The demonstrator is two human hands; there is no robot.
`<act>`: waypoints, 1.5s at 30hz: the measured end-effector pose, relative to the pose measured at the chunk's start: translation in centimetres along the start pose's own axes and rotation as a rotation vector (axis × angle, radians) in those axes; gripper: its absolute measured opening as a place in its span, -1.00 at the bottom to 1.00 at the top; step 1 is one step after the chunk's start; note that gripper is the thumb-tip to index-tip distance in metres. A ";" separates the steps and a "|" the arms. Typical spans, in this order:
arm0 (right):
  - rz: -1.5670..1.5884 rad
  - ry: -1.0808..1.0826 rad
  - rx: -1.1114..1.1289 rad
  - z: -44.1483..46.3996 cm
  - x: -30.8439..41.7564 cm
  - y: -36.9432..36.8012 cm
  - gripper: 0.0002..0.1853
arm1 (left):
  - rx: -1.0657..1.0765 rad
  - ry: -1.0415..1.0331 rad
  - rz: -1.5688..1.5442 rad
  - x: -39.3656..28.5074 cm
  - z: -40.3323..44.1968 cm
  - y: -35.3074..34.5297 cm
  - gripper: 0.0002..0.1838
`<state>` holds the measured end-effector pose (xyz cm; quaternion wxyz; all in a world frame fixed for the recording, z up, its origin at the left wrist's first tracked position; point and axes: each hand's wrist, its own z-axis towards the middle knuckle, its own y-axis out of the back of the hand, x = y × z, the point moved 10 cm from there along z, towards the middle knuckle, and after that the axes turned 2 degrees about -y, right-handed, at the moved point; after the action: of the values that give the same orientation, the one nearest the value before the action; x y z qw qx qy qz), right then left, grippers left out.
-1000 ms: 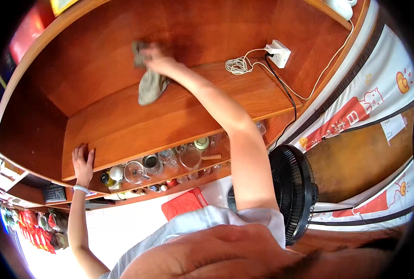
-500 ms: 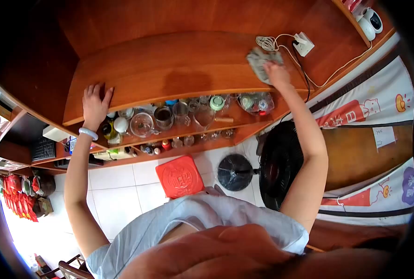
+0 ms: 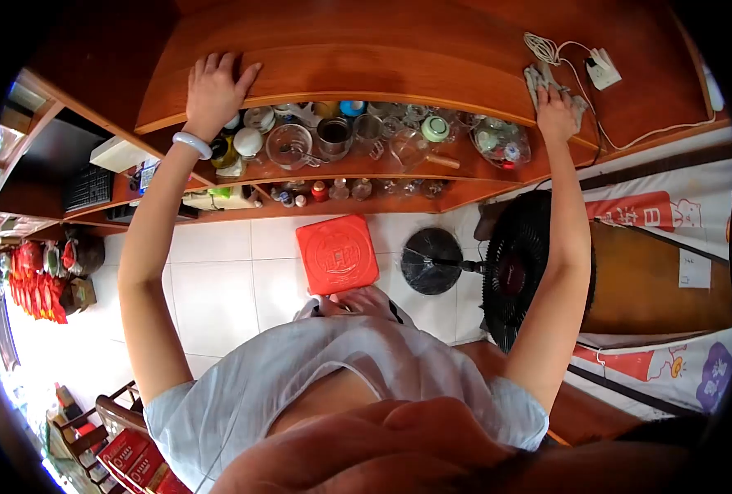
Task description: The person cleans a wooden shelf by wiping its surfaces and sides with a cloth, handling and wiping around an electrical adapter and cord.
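Observation:
My left hand lies flat with fingers spread on the left front part of a wooden shelf; a pale bangle circles that wrist. At the shelf's right end, my right hand presses on a crumpled grey cloth, its fingers over the cloth. Just behind the cloth lies a coiled white cable, close to a white power socket block.
Below the shelf stand several glass jars and cups, plus a bagged bundle. A red stool is on the tiled floor. A black fan stands near my right arm, beside a printed curtain.
The view has shifted, so the shelf sits higher and farther right. My right hand and the cloth have moved toward the shelf's right end; my left hand still rests on the shelf.

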<state>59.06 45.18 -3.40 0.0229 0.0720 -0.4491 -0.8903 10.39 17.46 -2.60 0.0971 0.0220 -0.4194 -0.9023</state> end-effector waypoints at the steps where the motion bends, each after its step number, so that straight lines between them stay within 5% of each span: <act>1: -0.003 -0.009 0.005 0.0 0.1 0.3 -0.55 | -0.007 -0.013 0.009 0.0 0.0 -0.1 -0.49; 14: -0.001 -0.023 -0.008 0.1 0.1 0.5 -0.58 | 0.015 0.002 -0.009 -0.1 -0.1 0.1 -0.45; 20: 0.007 -0.037 0.255 0.2 2.6 -0.6 -0.45 | 0.068 0.041 -0.013 0.0 0.3 0.2 -0.41; 23: 0.350 0.107 0.287 -0.6 8.8 -1.8 -0.41 | 0.039 -0.040 -0.020 -1.5 1.0 -0.1 -0.38; 25: 0.618 0.226 0.440 -3.1 15.2 2.2 -0.44 | 0.213 -0.005 -0.194 -4.6 2.6 -1.3 -0.32; 26: 0.736 0.303 0.545 -4.4 17.6 4.2 -0.48 | 0.071 -0.124 -0.229 -8.1 3.2 -0.3 -0.36; 28: 1.082 0.461 0.556 -4.9 19.8 7.9 -0.48 | 0.135 -0.260 -0.422 -15.7 4.7 0.9 -0.26; 29: 1.069 0.525 0.412 -4.2 19.6 9.0 -0.51 | 0.110 -0.388 -0.527 -19.3 5.4 1.9 -0.24; 33: 0.810 0.673 0.139 -3.8 12.6 16.5 -0.64 | 0.290 -0.380 -0.530 -26.9 6.7 -2.0 -0.22; 35: 0.784 0.724 0.190 -4.1 6.4 19.2 -0.68 | 0.462 -0.298 -0.302 -27.7 6.3 -4.9 -0.21; 38: 0.737 0.756 0.165 -6.0 -4.0 22.6 -0.76 | 0.331 -0.307 -0.207 -28.6 6.3 -5.4 -0.24; 45: 0.768 0.217 0.343 -8.6 -23.7 16.5 -0.78 | 0.360 -0.389 -0.179 -44.5 8.6 -5.1 -0.30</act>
<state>83.40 31.01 7.38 0.3875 -0.0043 -0.5797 -0.7168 52.20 35.80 -2.77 -0.0706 -0.0978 -0.5799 -0.8057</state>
